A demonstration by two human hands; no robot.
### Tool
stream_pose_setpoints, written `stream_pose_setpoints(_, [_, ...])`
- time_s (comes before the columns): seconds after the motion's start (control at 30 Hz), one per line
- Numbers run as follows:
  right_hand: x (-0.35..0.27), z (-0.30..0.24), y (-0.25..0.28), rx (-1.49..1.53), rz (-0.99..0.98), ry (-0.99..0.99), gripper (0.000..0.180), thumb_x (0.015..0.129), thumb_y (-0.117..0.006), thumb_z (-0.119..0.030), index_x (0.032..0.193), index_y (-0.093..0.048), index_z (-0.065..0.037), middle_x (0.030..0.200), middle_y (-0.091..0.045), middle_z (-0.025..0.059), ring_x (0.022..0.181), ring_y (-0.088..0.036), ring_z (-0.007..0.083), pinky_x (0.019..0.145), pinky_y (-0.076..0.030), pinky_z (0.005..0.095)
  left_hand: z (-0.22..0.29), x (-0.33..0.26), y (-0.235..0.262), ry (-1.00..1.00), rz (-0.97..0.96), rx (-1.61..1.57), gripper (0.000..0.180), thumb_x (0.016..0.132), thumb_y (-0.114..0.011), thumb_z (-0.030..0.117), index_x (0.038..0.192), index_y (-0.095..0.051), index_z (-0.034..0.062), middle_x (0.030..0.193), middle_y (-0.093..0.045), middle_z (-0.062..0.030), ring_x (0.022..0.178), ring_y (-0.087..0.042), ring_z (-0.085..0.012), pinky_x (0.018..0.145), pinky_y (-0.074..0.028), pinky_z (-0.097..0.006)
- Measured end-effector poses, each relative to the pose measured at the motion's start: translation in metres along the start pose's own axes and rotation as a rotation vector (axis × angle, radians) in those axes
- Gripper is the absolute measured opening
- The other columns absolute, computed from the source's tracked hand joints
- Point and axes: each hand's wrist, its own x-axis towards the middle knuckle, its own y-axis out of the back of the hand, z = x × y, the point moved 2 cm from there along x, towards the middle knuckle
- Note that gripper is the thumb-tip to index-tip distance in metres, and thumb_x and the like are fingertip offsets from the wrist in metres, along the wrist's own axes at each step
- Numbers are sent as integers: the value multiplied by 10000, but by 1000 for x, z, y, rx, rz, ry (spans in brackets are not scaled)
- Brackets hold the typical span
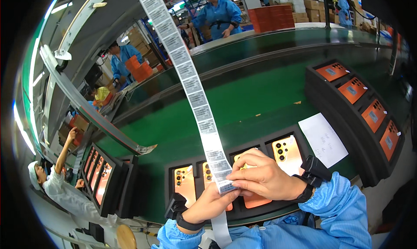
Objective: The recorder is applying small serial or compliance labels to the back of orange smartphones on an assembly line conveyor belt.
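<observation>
A long strip of silver printed labels (pixel 187 73) runs down from the top of the view to my hands, and its white tail (pixel 220 231) hangs below them. My left hand (pixel 211 204) is closed on the strip, thumb along its lower printed part. Fingertips pinched, my right hand (pixel 266 176) meets the strip's right edge; whether a label is lifted there I cannot tell. Beneath both hands lies a black foam tray (pixel 153 184) of orange phones, backs up. One phone (pixel 184 184) shows left of the strip, another (pixel 287 155) right; my hands partly cover those between.
A handwritten white sheet (pixel 323 139) lies right of the tray. Stacked black trays (pixel 347 129) with labelled orange phones stand at far right. More phone trays (pixel 99 179) tilt at left, near a person in white (pixel 65 186). Behind the green bench (pixel 256 92), people in blue work.
</observation>
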Motion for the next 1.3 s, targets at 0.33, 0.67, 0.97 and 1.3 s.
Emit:
stream_pose_setpoints(0.33, [2,-4,-8,-140,0,61,189,625,-727,-60,810,-687,-70,788,-591,46,774,-542,255,694,-437,357,-35,12,-16,-61,181,-440,463,955,-420,435,1150,-531,30,858,-556,-11,793,-517,-77,677,-417,-203])
stream_pose_setpoints(0.67, [6,-11,-32,-570,47,410,179,606,-676,-96,783,-667,-72,810,-631,10,708,-539,171,670,-349,368,-51,22,-11,-144,312,-1060,305,974,-415,317,1089,-527,58,952,-571,-21,860,-567,-120,764,-472,-275])
stream_pose_setpoints(0.97, [9,-5,-41,-670,39,460,181,631,-643,-126,805,-680,-91,862,-646,-9,759,-567,144,745,-342,368,-55,20,0,-173,245,-1177,248,972,-423,243,1089,-527,51,954,-577,-28,865,-569,-114,755,-478,-266])
stream_pose_setpoints(1.3, [-12,-23,-27,-395,209,324,225,614,-686,-120,831,-628,-126,872,-589,-1,836,-525,213,715,-387,385,-32,18,22,-144,170,-1092,440,950,-380,297,1214,-445,-50,1126,-571,-195,1037,-566,-292,920,-451,-391])
